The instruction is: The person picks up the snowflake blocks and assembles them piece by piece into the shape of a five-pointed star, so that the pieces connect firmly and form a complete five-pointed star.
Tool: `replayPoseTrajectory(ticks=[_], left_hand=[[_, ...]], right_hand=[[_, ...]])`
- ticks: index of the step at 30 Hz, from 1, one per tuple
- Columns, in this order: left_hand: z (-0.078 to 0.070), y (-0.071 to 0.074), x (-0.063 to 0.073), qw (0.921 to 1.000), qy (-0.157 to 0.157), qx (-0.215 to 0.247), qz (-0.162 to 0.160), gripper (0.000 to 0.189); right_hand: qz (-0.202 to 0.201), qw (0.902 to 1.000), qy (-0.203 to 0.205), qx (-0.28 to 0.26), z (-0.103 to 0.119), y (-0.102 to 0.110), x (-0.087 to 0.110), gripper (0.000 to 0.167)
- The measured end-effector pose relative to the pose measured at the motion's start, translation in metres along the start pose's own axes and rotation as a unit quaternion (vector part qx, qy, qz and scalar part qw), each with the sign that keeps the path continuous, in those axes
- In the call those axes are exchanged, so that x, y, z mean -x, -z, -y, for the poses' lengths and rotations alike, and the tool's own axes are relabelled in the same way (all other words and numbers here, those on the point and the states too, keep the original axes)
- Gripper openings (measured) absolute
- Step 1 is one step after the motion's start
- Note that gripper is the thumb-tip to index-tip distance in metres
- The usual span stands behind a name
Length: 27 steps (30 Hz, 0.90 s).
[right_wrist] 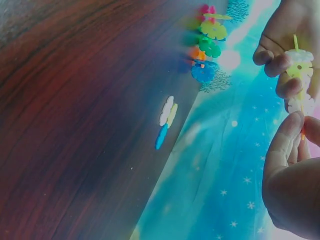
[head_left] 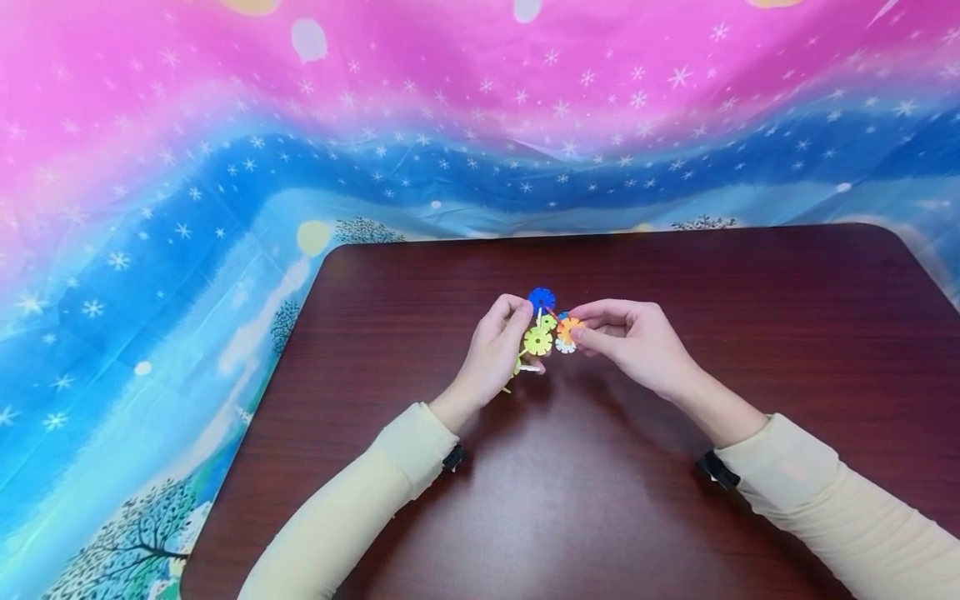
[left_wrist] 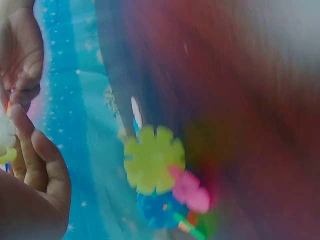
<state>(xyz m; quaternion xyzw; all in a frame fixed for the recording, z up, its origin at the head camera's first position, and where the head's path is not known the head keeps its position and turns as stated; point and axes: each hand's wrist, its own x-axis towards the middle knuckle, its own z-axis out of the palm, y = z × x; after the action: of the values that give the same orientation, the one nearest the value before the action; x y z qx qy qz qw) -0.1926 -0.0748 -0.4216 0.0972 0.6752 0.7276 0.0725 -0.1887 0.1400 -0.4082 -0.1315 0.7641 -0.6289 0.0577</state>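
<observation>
Slotted plastic snowflake discs are joined into a small cluster between my two hands. My left hand [head_left: 491, 346] grips it from the left, close to a blue disc [head_left: 542, 300] and a yellow-green disc [head_left: 537, 341]. My right hand [head_left: 633, 342] pinches an orange disc [head_left: 570, 329] between thumb and fingers, with a white disc [head_left: 566, 346] just below it. In the right wrist view, my left hand's fingers [right_wrist: 289, 89] curl beside a yellow disc [right_wrist: 300, 69] in the cluster. Part of the cluster is hidden behind my left hand.
A dark wooden table [head_left: 480, 500] lies beneath, with a snowflake-patterned cloth [head_left: 450, 108] behind it. In the right wrist view, several joined colored discs [right_wrist: 213, 31] stand near the table edge. White [right_wrist: 166, 111], yellow [right_wrist: 172, 116] and blue [right_wrist: 161, 136] discs appear nearby.
</observation>
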Motion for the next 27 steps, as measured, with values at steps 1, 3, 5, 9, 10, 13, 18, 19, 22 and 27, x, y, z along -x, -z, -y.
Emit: replayPoseTrajectory(ticks=[1, 3, 5, 9, 10, 13, 18, 19, 22, 27], left_hand=[[0.0, 0.001, -0.001, 0.9998, -0.002, -0.019, 0.006, 0.028], [-0.001, 0.002, -0.001, 0.9984, -0.002, -0.053, 0.019, 0.03], [-0.001, 0.004, -0.001, 0.9965, -0.001, -0.077, 0.032, 0.031], [0.0, 0.003, 0.001, 0.9947, 0.009, -0.092, 0.044, 0.03], [0.0, 0.003, 0.002, 0.9948, 0.01, -0.091, 0.045, 0.029], [0.001, 0.002, 0.003, 0.9965, 0.02, -0.072, 0.037, 0.028], [0.001, 0.011, 0.003, 0.9986, 0.051, -0.017, -0.001, 0.028], [0.0, 0.014, 0.003, 0.9983, 0.056, -0.008, -0.01, 0.028], [-0.002, 0.028, 0.003, 0.9978, 0.043, -0.026, -0.043, 0.028], [-0.004, 0.064, 0.005, 0.9886, 0.022, -0.098, -0.112, 0.029]], right_hand=[[0.002, 1.0, 0.0, 0.002, 0.0, 0.0, 0.0, 0.03], [0.004, 1.0, 0.0, 0.008, 0.001, 0.0, 0.001, 0.031], [0.001, 0.9999, -0.002, 0.01, 0.002, -0.001, 0.003, 0.031], [-0.008, 0.9999, -0.007, 0.009, 0.004, -0.002, 0.005, 0.03], [-0.008, 0.9999, -0.008, 0.007, 0.004, -0.003, 0.005, 0.031], [0.003, 0.9999, -0.014, 0.002, 0.005, -0.002, 0.004, 0.031], [0.05, 0.9983, -0.029, -0.003, 0.007, -0.003, -0.004, 0.036], [0.057, 0.9979, -0.03, 0.0, 0.007, -0.004, -0.006, 0.037], [0.064, 0.9973, -0.029, 0.023, 0.004, -0.005, -0.012, 0.037], [0.052, 0.9895, -0.012, 0.134, -0.007, -0.003, -0.028, 0.028]])
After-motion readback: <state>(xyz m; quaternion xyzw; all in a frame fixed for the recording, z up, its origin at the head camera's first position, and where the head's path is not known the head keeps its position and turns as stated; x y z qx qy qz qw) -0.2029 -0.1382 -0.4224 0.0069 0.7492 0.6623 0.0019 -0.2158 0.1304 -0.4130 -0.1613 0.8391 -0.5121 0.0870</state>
